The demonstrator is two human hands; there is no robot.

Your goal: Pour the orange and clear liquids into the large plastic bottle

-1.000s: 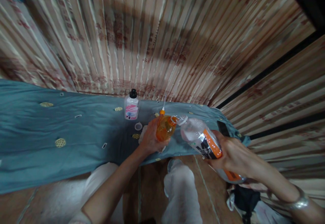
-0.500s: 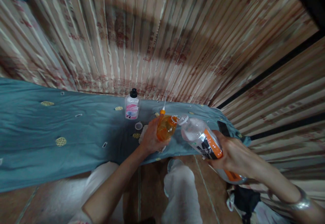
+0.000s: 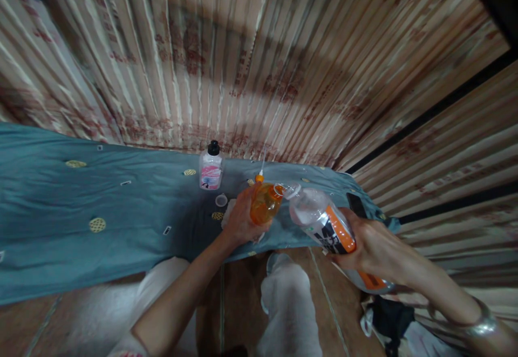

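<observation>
My left hand [image 3: 238, 222] grips a small orange bottle [image 3: 265, 201] with an orange nozzle, held just above the blue cloth. My right hand [image 3: 374, 249] holds a large clear bottle [image 3: 324, 222] with an orange and black label, tilted so its open mouth meets the top of the orange bottle. A silver bangle [image 3: 479, 322] sits on my right wrist.
A blue cloth [image 3: 101, 211] with small gold patches covers a low surface. On it stand a clear bottle with a pink label and black cap [image 3: 211, 169] and a small cap [image 3: 220, 200]. A dark phone [image 3: 356, 204] lies at the right end. Striped curtain behind.
</observation>
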